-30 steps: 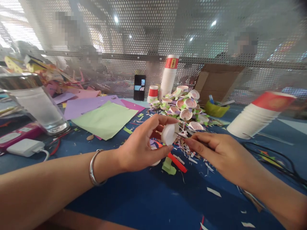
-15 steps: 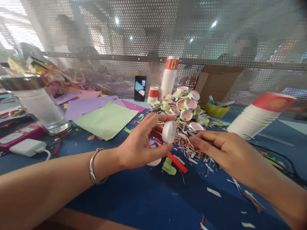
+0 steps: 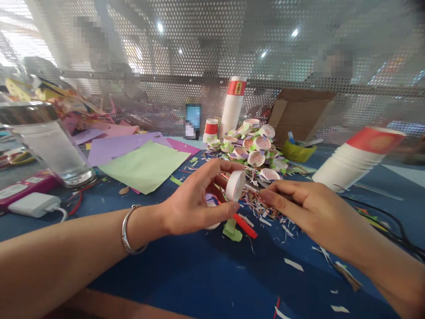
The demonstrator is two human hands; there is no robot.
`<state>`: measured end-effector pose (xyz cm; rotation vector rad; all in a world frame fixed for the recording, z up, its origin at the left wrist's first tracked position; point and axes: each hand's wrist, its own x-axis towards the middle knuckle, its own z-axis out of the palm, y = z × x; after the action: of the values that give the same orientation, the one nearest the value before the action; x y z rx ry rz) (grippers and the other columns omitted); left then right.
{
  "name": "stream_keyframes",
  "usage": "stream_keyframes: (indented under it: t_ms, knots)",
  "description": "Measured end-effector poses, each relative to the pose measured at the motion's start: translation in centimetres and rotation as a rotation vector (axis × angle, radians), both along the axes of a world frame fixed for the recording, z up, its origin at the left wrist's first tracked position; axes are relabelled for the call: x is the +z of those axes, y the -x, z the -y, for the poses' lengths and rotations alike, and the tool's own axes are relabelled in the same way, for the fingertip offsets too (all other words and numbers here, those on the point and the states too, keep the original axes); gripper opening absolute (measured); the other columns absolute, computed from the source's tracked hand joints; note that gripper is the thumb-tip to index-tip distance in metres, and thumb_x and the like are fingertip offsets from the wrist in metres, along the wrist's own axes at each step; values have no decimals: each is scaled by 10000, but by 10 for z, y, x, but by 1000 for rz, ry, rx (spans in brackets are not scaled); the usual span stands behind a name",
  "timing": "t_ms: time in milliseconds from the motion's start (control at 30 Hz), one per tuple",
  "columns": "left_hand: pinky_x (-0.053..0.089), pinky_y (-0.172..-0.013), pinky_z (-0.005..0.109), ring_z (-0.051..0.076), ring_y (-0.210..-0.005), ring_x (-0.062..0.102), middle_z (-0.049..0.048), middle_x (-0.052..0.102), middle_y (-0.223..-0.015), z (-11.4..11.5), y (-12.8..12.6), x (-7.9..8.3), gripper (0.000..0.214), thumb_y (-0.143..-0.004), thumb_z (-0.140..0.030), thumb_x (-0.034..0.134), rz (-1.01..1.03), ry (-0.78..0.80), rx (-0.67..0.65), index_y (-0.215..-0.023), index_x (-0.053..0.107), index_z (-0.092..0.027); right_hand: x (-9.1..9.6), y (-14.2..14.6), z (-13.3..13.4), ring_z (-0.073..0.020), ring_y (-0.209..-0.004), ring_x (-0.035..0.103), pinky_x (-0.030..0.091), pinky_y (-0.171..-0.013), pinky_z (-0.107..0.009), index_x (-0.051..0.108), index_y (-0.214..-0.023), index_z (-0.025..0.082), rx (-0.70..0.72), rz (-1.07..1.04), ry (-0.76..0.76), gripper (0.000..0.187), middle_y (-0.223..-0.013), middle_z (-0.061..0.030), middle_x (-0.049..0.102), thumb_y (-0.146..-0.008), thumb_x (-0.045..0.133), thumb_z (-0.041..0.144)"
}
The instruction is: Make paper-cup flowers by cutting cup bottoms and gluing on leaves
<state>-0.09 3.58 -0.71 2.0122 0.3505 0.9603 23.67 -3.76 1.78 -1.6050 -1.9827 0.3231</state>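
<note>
My left hand (image 3: 199,199) holds a cut-off paper cup base (image 3: 234,186) on edge between thumb and fingers. The piece is white, round and shallow. To its right, my right hand (image 3: 303,201) is closed in a pinch; what its fingertips hold, if anything, I cannot make out. Another white round piece (image 3: 213,223) lies on the table, partly hidden beneath my left hand. Beside it are a bright red strip-like object (image 3: 246,226) and some folded green paper (image 3: 232,231). Behind both hands rises a heap of cut cup bases (image 3: 257,144) with green and purple paper attached.
Paper scraps (image 3: 262,208) litter the blue table (image 3: 186,274). Stacked paper cups (image 3: 231,108) stand at the back; another cup stack (image 3: 357,159) leans at right. Left are a glass of water (image 3: 63,150), a white charger (image 3: 35,204) and coloured paper sheets (image 3: 146,166). A phone (image 3: 192,122) stands behind.
The cup base in my left hand has turned slightly, showing more of its round face. My right hand stays pinched in nearly the same place. The view has shifted a little.
</note>
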Motion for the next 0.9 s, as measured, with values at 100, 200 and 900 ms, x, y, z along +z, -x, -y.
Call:
stream_keyframes:
  t_ms: [100, 200, 900]
  knots:
    - [637, -825, 357, 239, -996, 685, 110, 672, -1044, 2, 1, 2, 575, -851, -239, 744, -15, -21, -8, -1380, 535, -152, -2, 0, 0, -186, -619, 581, 385, -530, -309, 697, -761, 225, -2, 7, 8, 536, -682, -22, 662, -973, 516, 683]
    - [641, -827, 363, 249, -1009, 693, 106, 678, -1032, 3, 1, 3, 571, -851, -225, 733, -16, -32, -10, -1388, 547, -170, -3, -1, 0, -182, -612, 566, 385, -531, -306, 686, -756, 225, 4, 8, 34, 557, -663, -15, 640, -972, 497, 703]
    - [609, -728, 337, 233, -928, 693, 134, 701, -1108, 3, 2, 3, 546, -843, -258, 729, -22, -7, -10, -1358, 576, -159, -2, 4, 1, -175, -580, 556, 377, -503, -301, 700, -738, 222, 26, -5, 34, 568, -631, -17, 629, -964, 509, 706]
